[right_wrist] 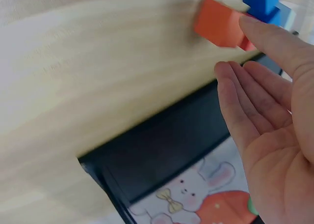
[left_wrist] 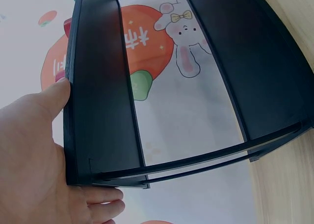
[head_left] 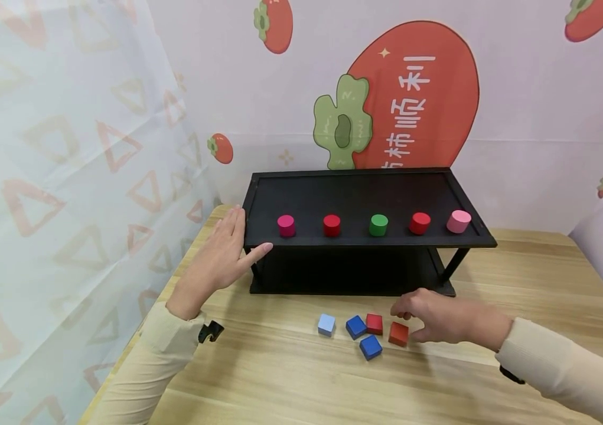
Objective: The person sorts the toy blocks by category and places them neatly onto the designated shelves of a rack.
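My left hand lies along the left end of a two-tier black shelf, fingers extended, with the thumb over its front corner. In the left wrist view, the left thumb and palm touch the shelf's edge. My right hand is low over the table, beside an orange-red cube. Thumb and fingers are spread apart, with nothing gripped between them; the thumb tip is close to the cube, and contact is unclear. Left of it lie a red cube, two blue cubes and a light blue cube.
Along the shelf's top front stand a magenta cylinder, a green cylinder, a pink cylinder and two red cylinders. The wooden table meets a printed cloth at the back and left.
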Available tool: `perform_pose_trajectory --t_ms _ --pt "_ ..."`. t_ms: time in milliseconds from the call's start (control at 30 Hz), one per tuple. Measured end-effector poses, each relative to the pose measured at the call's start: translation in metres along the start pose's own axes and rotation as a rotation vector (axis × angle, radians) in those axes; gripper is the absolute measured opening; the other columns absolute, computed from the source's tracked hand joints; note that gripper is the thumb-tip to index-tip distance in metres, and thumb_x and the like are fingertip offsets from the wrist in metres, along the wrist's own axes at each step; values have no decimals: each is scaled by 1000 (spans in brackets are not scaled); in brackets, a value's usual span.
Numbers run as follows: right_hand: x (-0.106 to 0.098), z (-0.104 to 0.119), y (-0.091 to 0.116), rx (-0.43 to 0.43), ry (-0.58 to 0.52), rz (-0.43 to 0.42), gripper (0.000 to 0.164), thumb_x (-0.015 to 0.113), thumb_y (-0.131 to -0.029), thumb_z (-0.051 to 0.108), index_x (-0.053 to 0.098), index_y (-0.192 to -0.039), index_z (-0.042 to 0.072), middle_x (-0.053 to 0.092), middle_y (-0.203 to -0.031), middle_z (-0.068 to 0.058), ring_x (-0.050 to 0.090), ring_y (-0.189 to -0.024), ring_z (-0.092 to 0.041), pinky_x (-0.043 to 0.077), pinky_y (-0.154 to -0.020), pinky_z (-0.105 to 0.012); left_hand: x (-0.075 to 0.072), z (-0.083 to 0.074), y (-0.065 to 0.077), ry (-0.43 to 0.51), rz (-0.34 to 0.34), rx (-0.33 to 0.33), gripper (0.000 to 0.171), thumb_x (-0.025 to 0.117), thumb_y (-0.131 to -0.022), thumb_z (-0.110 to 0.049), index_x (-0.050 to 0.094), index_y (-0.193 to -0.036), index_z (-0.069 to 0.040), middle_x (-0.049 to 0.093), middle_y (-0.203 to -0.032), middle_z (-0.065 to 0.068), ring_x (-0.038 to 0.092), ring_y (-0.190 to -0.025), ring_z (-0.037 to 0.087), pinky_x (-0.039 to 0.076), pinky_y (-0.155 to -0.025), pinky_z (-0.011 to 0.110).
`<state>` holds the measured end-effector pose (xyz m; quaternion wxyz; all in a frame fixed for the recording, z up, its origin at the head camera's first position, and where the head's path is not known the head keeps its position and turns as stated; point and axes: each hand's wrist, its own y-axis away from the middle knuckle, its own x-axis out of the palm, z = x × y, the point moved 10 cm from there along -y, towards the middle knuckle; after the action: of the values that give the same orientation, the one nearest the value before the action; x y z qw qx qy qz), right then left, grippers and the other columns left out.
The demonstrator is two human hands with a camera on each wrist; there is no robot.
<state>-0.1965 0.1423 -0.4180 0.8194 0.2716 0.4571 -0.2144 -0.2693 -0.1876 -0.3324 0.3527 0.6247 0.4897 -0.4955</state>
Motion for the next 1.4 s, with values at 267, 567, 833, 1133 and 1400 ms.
perform_pose_trajectory --t_ms 267,567,833,1133,1400 --pt "15 -9 -4 24 -46 -29 43 90 -84 16 75 -123 6 76 -115 1 65 -93 -5 65 -86 -30 0 -1 -1 -5 -4 4 106 45 -105 -69 1 -167 4 5 -178 22 3 -167 37 7 -137 53" --pt "16 -6 -5 -19 -63 -75 38 88 -84 14 76 -119 6 75 -110 4 60 -88 0 63 -81 -25 0 1 0 7 0 -2 106 45 -104 -69 0 -167 4 3 -178 21 2 -167 37 5 -137 54" --pt "6 -7 1 -41 -73 -81 40 89 -84 14 76 -121 4 76 -111 2 62 -89 -3 64 -81 -27 0 0 0 1 -5 3 106 45 -104 -69 1 -167 4 4 -178 21 3 -167 37 7 -137 54" --pt "-15 -17 5 -35 -20 -97 43 89 -81 8 76 -122 3 76 -113 -2 65 -91 -6 67 -84 -37 0 0 -1 0 -10 2 107 46 -104 -69 1 -167 4 4 -178 21 3 -167 36 7 -137 53" --pt "-37 -32 10 -9 3 -122 40 87 -82 3 76 -121 3 77 -116 -6 70 -96 -13 66 -87 -42 0 0 -1 5 -16 4 107 46 -104 -69 2 -167 5 5 -178 21 4 -167 37 8 -137 54"
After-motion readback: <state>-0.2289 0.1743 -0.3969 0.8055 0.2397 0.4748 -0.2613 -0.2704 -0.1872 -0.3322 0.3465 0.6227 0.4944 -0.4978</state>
